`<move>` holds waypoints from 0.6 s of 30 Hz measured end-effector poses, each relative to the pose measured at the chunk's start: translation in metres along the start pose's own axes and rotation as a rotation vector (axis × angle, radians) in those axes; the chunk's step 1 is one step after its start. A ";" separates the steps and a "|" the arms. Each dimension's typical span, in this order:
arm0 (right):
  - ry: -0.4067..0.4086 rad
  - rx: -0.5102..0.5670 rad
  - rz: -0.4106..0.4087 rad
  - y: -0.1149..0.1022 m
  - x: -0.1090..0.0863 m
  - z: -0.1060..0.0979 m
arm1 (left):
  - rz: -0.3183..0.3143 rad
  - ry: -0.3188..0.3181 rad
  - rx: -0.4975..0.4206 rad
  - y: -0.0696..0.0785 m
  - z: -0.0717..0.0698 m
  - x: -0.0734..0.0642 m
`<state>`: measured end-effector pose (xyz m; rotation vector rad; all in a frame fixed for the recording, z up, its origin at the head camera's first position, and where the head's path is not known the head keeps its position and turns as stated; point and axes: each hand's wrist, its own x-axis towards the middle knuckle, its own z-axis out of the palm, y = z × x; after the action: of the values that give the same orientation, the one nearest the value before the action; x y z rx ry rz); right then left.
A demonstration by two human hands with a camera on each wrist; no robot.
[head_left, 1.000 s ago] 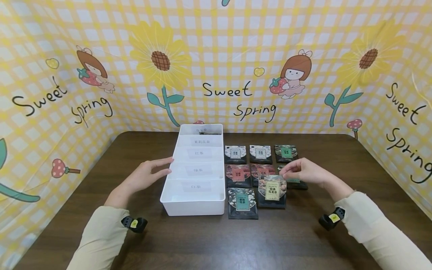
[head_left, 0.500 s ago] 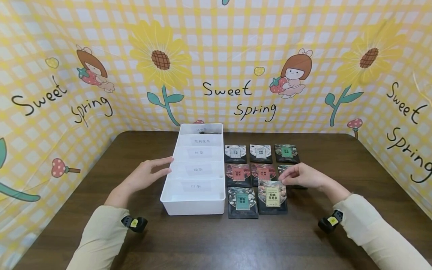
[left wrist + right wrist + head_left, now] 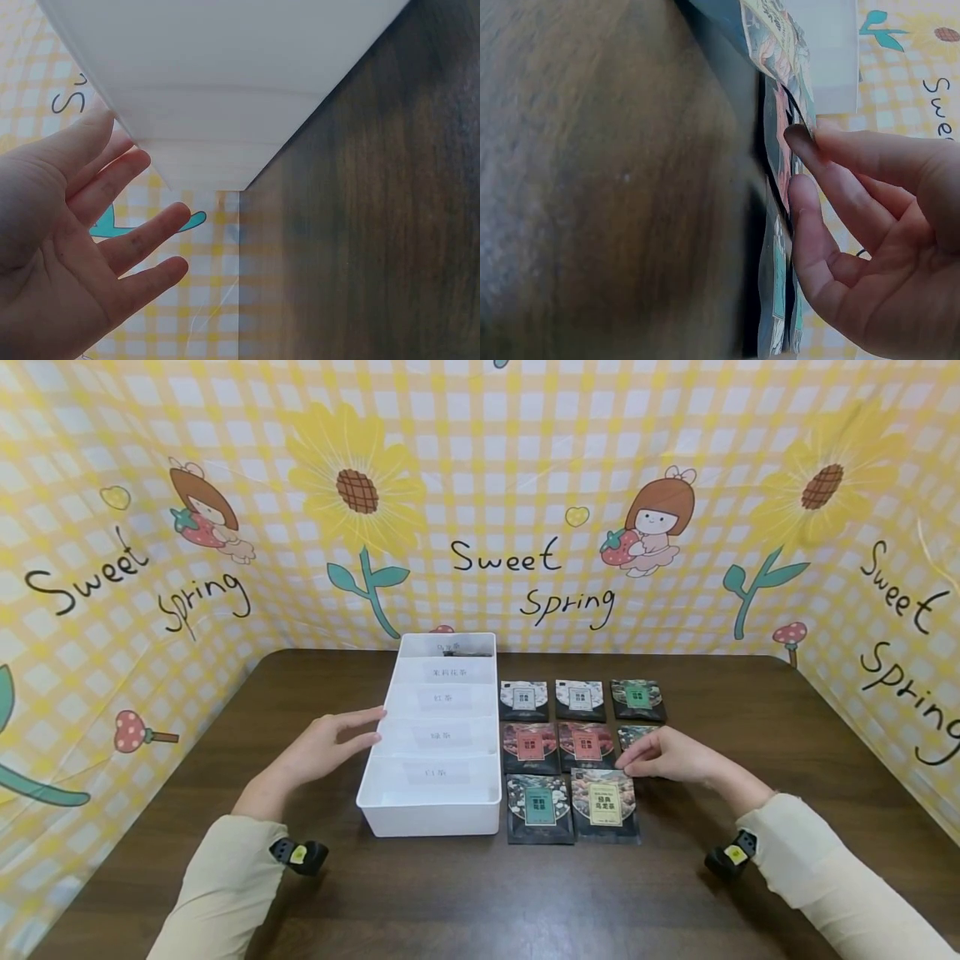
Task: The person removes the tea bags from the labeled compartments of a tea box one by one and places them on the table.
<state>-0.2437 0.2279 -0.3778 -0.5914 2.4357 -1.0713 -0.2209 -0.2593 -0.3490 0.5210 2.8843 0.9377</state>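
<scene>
My right hand [image 3: 672, 755] pinches the upper right corner of a tea sachet with a yellow label [image 3: 606, 807]. This sachet lies at the front of the group, beside a jasmine tea sachet with a teal label [image 3: 539, 808]. In the right wrist view, thumb and fingertips [image 3: 801, 139] meet at the sachet's edge. My left hand [image 3: 315, 750] touches the left rim of a white divided box [image 3: 427, 821] with its fingertips. The left wrist view shows its other fingers [image 3: 146, 236] spread and held off the wall.
Behind lie two white-label sachets [image 3: 523, 700], two red-label sachets [image 3: 531, 747] and a green-label sachet [image 3: 637, 699]; another green one [image 3: 633, 737] is partly under my right hand. A dark sachet [image 3: 468, 653] stands in the box's rear compartment. A patterned cloth [image 3: 510, 485] encloses the table.
The yellow-label sachet has come toward me and down into the front row, beside the teal-label one. My right hand moved with it; my left hand stayed at the box rim.
</scene>
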 end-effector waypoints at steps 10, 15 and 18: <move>0.060 -0.091 -0.038 0.000 0.001 0.004 | -0.004 -0.005 -0.002 0.002 0.000 0.000; 0.104 -0.119 -0.042 -0.004 0.001 0.002 | -0.010 -0.008 -0.003 0.002 0.000 0.000; 0.121 -0.134 -0.062 -0.010 0.003 -0.001 | -0.012 -0.009 -0.004 0.003 0.000 -0.001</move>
<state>-0.2442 0.2206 -0.3698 -0.6661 2.6255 -1.0004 -0.2193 -0.2575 -0.3470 0.5053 2.8739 0.9363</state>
